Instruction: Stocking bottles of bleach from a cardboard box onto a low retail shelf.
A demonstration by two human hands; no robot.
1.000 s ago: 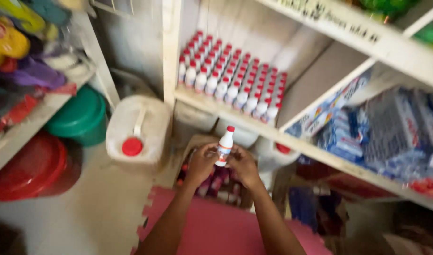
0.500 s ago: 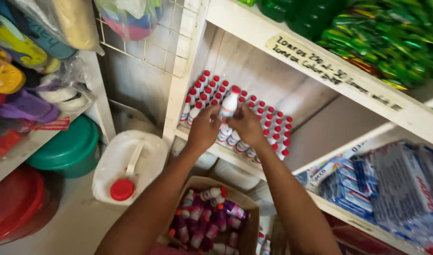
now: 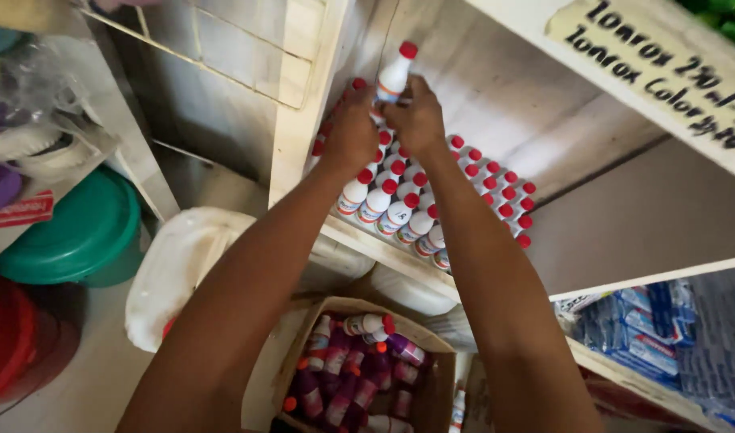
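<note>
I pinch the white bottle (image 3: pixel 393 78) between both hands, left hand (image 3: pixel 350 132) and right hand (image 3: pixel 416 120), its red cap tilted up-right above the shelved bottles (image 3: pixel 432 196).

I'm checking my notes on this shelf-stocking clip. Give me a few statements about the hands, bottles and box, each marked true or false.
1. Both hands, left hand and right hand, hold one white bottle with a red cap. True.
2. The shelf is bare. False: rows of red-capped bottles stand on it.
3. The cardboard box below holds bottles. True.
4. The green tub sits on the bottle shelf. False: it sits at the left, under another shelf.
</note>
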